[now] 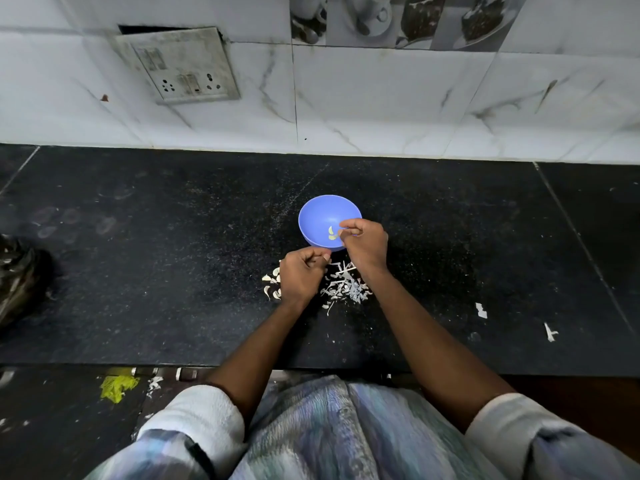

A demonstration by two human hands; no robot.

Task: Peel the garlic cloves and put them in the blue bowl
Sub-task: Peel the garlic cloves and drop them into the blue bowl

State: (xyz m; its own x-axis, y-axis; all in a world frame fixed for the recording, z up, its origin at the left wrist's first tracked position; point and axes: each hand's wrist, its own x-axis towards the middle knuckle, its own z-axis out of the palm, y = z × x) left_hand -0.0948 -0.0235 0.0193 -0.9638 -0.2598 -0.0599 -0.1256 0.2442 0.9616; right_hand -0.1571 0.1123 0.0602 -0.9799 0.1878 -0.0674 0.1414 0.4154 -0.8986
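The person stands at a black counter (138,271) with both bare hands over it. The blue bowl (323,216) sits on the counter near the middle, below a white tiled wall (381,109). A few peeled cloves (331,233) lie in the bowl's bottom.

The right hand (363,245) hangs over the near right rim of the bowl, fingers curled inward with thumb and forefinger tips close together above the cloves; whether they pinch a clove or a scrap of skin cannot be told, as the spot is too small to read. The left hand (301,275) is just beside the bowl on its near side, fingers curled into the palm with the thumb across them; it seems to close on something small, but what it holds is hidden.

Unpeeled cloves (272,287) lie on the counter touching the left hand's outer edge, partly covered by it. A heap of skins (344,289) lies between the two wrists, and two stray scraps (481,310) lie well apart to the right.

A grimy switch plate (180,65) with sockets is set in the wall at upper left; no lettering on it can be read. Picture tiles (398,19) of cups and cake run along the top. A dark bag (20,278) sits at the left edge. A yellow cloth (116,388) lies below the counter front.
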